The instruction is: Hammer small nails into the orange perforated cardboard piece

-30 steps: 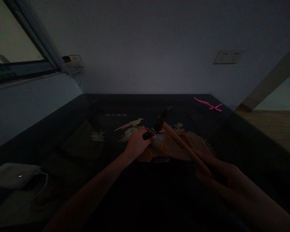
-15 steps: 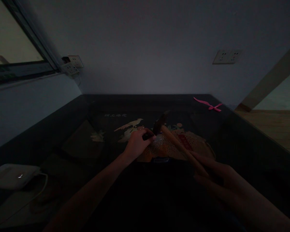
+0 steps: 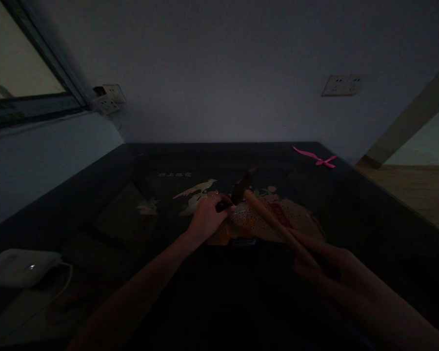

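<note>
My right hand [image 3: 322, 263] is closed round the wooden handle of a hammer [image 3: 267, 214]. The hammer's dark head [image 3: 241, 187] sits low, just right of my left fingertips. My left hand [image 3: 208, 217] pinches a small dark tool [image 3: 225, 205] against a tan sheet dotted with small holes [image 3: 256, 222]. The sheet lies on a dark table [image 3: 369, 204] with a bird picture [image 3: 195, 190] under its glass. The light is very dim.
A pink ribbon [image 3: 316, 158] lies at the table's far right corner. A white box with a cable [image 3: 18, 268] sits at the near left. Wall sockets [image 3: 342, 84] are on the back wall, a window frame [image 3: 29, 105] at left.
The hammer head has come down from its raised position toward the tool in my left hand. My left hand stays in place on the sheet.
</note>
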A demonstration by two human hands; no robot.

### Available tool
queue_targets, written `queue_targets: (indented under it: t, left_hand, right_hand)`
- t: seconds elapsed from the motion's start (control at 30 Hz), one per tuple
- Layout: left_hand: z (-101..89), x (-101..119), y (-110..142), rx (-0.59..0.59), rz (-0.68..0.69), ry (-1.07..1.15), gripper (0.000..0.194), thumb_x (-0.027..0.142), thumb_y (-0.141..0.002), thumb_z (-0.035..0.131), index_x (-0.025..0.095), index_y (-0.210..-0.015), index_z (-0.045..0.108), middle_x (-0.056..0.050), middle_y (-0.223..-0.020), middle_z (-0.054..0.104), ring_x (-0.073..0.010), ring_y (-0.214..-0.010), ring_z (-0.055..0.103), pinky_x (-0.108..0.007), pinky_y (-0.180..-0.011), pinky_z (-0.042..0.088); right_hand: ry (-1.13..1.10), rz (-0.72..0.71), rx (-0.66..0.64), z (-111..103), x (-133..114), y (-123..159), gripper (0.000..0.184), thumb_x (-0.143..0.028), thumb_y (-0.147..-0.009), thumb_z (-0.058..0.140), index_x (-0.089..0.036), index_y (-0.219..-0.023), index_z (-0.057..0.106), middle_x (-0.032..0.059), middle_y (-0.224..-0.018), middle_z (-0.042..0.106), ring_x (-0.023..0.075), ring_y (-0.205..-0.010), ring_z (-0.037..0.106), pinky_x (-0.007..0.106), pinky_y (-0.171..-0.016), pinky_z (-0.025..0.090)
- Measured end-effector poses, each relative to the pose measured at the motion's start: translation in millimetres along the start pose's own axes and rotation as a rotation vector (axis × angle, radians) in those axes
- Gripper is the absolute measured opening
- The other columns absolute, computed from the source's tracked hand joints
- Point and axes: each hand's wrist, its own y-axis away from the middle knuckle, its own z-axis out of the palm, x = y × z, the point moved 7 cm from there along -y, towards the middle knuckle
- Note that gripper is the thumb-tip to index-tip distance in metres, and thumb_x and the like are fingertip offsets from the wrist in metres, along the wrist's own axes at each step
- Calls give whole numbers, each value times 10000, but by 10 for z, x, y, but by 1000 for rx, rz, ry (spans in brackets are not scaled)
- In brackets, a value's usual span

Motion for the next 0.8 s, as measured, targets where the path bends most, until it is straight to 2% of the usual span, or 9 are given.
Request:
queue_targets:
  t: [0.17, 0.33, 0.47, 0.7, 0.8]
  left_hand:
    - [0, 18, 2, 2, 7, -5, 45, 152, -762, 682, 175, -801, 684, -9, -797, 713, -176, -756, 667, -286, -719, 500]
    - [-7, 7, 1, 9, -14, -38, 75, 165, -756, 690, 170, -831, 689, -16, -806, 714, -187, -760, 668, -285, -698, 501]
    - [-7, 18, 3, 4, -3, 5, 46, 155, -767, 680, 181, -804, 680, 0, -787, 711, -167, -741, 666, -281, -709, 508]
    - [-9, 16, 3, 15, -27, -31, 59, 161, -758, 695, 176, -815, 688, -10, -784, 706, -175, -735, 664, -285, -692, 508]
    - [-14, 34, 8, 11, -13, -12, 46, 149, -767, 685, 174, -806, 685, -11, -796, 709, -172, -753, 665, -282, -716, 502]
  right_hand:
    - [-12, -13, -14, -17, -21, -14, 578, -470, -813, 572, -227, -1337, 538, 101, -1132, 698, 304, -962, 669, 453, -853, 546]
    - [-27, -28, -34, 33, -42, -40, 527, -442, -814, 589, -228, -1296, 584, 78, -1081, 720, 291, -952, 679, 408, -864, 543]
    - [-72, -2, -9, 10, -23, 0, 549, -485, -832, 573, -244, -1325, 551, 76, -1179, 682, 280, -1012, 660, 369, -847, 557]
    - [-97, 36, -115, 91, -47, -23, 598, -466, -827, 558, -180, -1351, 517, 106, -1203, 668, 312, -1063, 632, 414, -857, 549]
    - [-84, 46, -103, 84, -21, -25, 622, -486, -842, 534, -181, -1380, 477, 109, -1245, 641, 301, -1057, 634, 421, -878, 537]
